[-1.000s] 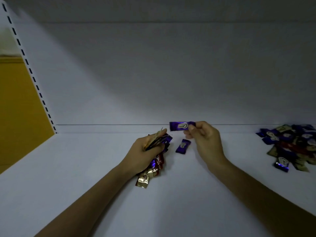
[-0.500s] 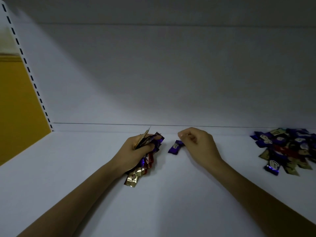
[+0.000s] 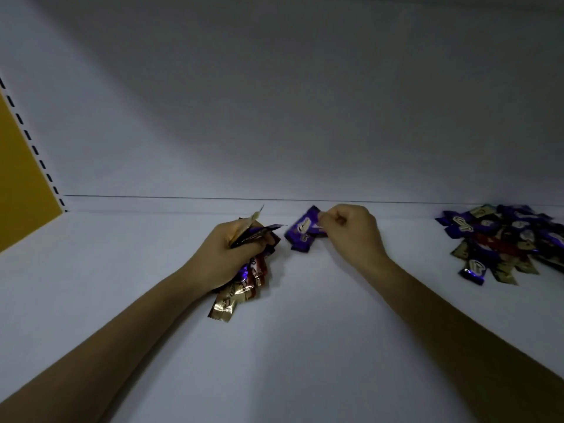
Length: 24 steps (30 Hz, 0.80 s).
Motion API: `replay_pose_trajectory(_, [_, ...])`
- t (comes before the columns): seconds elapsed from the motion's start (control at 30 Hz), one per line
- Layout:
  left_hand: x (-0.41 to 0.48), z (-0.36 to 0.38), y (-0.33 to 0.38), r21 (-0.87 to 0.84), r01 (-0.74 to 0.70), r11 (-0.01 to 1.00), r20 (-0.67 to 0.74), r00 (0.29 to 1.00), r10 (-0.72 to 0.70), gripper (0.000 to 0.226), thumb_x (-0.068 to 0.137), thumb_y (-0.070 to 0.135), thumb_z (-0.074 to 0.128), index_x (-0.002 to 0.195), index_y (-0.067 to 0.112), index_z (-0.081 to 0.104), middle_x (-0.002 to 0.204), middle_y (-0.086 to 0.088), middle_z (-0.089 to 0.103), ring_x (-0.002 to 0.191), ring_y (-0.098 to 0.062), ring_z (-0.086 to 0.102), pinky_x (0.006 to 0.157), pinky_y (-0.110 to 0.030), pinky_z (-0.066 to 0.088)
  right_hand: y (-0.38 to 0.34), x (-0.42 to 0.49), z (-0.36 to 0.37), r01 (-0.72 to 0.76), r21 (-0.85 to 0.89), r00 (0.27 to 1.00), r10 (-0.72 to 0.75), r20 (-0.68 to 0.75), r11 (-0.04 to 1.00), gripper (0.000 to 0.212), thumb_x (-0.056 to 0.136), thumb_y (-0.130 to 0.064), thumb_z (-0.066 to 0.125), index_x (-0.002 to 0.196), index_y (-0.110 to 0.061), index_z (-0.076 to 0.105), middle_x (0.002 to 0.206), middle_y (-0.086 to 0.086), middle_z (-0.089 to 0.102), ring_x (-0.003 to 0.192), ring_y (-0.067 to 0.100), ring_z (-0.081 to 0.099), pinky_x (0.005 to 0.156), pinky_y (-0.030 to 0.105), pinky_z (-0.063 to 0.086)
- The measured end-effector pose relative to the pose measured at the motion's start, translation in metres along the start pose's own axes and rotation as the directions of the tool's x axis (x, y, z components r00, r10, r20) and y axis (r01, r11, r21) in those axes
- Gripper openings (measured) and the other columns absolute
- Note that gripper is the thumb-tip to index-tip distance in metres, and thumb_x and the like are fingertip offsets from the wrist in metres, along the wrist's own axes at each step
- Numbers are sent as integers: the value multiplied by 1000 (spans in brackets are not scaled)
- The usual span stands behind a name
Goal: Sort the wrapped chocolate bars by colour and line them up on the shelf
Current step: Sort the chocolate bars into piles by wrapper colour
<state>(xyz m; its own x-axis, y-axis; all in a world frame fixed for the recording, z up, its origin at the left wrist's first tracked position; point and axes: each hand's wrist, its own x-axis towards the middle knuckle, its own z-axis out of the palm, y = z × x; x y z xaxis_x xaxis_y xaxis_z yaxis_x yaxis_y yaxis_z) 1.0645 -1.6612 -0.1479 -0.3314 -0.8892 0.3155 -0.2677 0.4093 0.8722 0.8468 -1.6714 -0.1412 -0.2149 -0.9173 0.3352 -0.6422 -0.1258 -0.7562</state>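
My left hand (image 3: 222,254) grips a bunch of wrapped chocolate bars (image 3: 244,282) in purple, red and gold; their ends stick out above and below my fist. My right hand (image 3: 351,233) pinches a purple bar (image 3: 306,225) by its right end, just above the white shelf (image 3: 305,346). A second purple bar (image 3: 300,242) lies on the shelf directly under it, partly covered. The two hands are close together near the back of the shelf.
A loose pile of mixed purple, gold and red bars (image 3: 503,239) lies at the far right of the shelf. The white back wall (image 3: 274,132) rises behind. A perforated upright (image 3: 33,148) and a yellow panel (image 3: 18,178) stand at the left.
My right hand brought a purple bar down from the air to the one lying on the shelf. My left hand kept its bunch and barely moved.
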Motion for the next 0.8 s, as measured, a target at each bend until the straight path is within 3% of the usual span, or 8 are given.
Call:
replay_pose_trajectory(0.1, [-1, 0, 2, 16, 5, 1000, 1, 1000, -5, 50, 92, 0, 54, 66, 41, 68, 57, 9, 64, 51, -3, 59, 51, -13, 44, 12, 3, -16, -23, -261, 999, 13, -38, 965, 31, 85, -47, 63, 70, -20, 58, 67, -7, 57, 64, 12, 54, 56, 24, 37])
replay_pose_trajectory(0.27, [-2, 0, 6, 22, -16, 1000, -6, 1000, 17, 43, 90, 3, 58, 72, 40, 71, 66, 8, 69, 60, -6, 64, 57, -17, 48, -21, -23, -9, 185, 256, 964, -226, 140, 949, 46, 62, -67, 65, 98, -38, 59, 92, -8, 61, 73, 14, 60, 67, 26, 54])
replay_pose_trajectory(0.33, [-3, 2, 7, 4, -37, 999, -7, 999, 37, 16, 84, 14, 61, 85, 24, 73, 78, -7, 71, 74, -24, 68, 69, -35, 53, -35, -37, 7, 296, 281, 906, -361, 219, 913, 55, 58, -59, 74, 107, -41, 58, 96, -13, 61, 71, 6, 60, 65, 17, 52])
replay_pose_trajectory(0.43, [-4, 1, 8, -13, -57, 998, -13, 998, 56, 35, 75, 35, 60, 90, 5, 68, 83, -17, 69, 76, -30, 66, 72, -40, 51, -47, -43, 26, 439, 285, 868, -484, 109, 852, 23, 76, -28, 77, 96, -19, 70, 87, -10, 66, 78, 4, 61, 69, 16, 50])
replay_pose_trajectory(0.5, [-3, -1, 5, 8, -43, 999, -27, 999, 43, 33, 75, 36, 60, 84, 5, 66, 75, -13, 68, 67, -19, 62, 66, -36, 48, -46, -38, 28, 377, 362, 904, -423, 56, 853, 4, 82, -21, 71, 84, -17, 69, 77, -5, 68, 72, 7, 62, 65, 19, 51])
replay_pose_trajectory(0.6, [-1, -3, 0, -6, 11, 1000, -51, 999, -12, 13, 89, 12, 59, 89, 17, 71, 87, -7, 72, 74, -12, 67, 72, -27, 51, -34, -26, 22, 159, 476, 981, -193, 22, 865, 14, 91, -28, 59, 79, -23, 64, 69, -3, 68, 59, 9, 61, 57, 27, 52])
replay_pose_trajectory(0.67, [-1, -5, -1, -9, 36, 999, -61, 997, -37, 27, 93, 4, 54, 90, 26, 71, 94, -1, 73, 83, -11, 68, 78, -24, 53, -21, -14, 16, 116, 379, 993, -110, -39, 918, 19, 94, -30, 54, 80, -24, 63, 70, -8, 67, 59, 4, 61, 57, 22, 49])
replay_pose_trajectory(0.8, [-2, -5, -1, -99, 57, 993, -117, 991, -69, 25, 93, 3, 54, 91, 21, 71, 91, 1, 74, 77, -10, 68, 70, -22, 54, 3, 0, 6, 197, 52, 969, -186, -166, 979, 24, 92, -20, 59, 114, -20, 67, 98, -7, 66, 84, 8, 61, 73, 20, 49])
